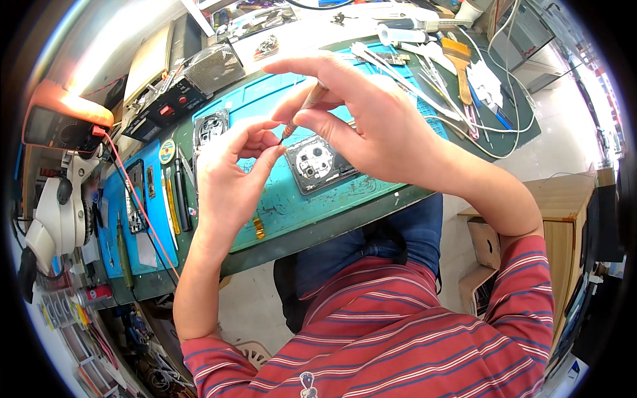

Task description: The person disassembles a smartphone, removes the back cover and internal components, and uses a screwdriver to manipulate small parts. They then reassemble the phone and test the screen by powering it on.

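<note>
My right hand (371,126) is closed around a slim screwdriver (307,105), held at a slant above the mat. My left hand (232,176) pinches at the screwdriver's lower tip; whatever small piece its fingertips hold is too small to name. Below my right hand lies an opened dark phone housing (305,176) with round camera openings, partly hidden by that hand. Another opened phone part (211,125) rests behind my left hand on the teal repair mat (279,212). A small amber flex piece (259,228) lies near the mat's front edge.
An orange multimeter (66,116) with leads, a microscope (66,205) and a black power supply (162,106) stand left. Blades and tools (182,192) lie on a blue mat. A brush (458,56), tweezers and white cables (504,129) lie right. A wooden cabinet (557,199) stands beside the bench.
</note>
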Motion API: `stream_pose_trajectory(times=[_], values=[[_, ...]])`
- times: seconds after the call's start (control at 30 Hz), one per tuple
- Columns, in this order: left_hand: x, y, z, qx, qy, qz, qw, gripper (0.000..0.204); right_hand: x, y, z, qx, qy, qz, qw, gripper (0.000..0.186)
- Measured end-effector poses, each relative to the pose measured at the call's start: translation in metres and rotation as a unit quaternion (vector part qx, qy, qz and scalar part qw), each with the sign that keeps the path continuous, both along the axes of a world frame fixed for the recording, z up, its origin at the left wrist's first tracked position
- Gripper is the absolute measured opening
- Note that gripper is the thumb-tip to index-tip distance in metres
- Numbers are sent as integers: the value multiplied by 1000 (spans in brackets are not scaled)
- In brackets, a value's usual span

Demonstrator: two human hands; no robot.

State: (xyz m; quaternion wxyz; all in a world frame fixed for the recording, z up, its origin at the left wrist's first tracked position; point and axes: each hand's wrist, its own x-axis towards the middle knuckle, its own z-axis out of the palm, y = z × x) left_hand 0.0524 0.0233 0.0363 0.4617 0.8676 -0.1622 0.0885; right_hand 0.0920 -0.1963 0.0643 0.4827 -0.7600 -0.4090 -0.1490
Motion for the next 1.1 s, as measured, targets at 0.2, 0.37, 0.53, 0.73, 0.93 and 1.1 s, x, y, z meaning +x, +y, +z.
stream_pose_trajectory(times=[0.2,0.37,0.53,0.73,0.93,1.1], values=[[-3,0,-6,-78,85,5,993,33,3,1,-2,-62,-31,-18,997,46],[-18,7,-20,-168,182,-29,968,36,1,1,-13,-143,-16,-20,989,40],[-27,11,-23,-100,165,-22,981,35,0,4,-18,-153,-14,0,988,38],[-30,10,-16,-59,169,-13,984,36,1,7,-21,-176,-81,35,980,48],[-22,16,-21,-90,156,-6,984,37,2,4,-12,-246,-87,11,965,49],[14,19,-11,83,6,64,995,15,-1,15,-23,-143,-57,16,988,58]])
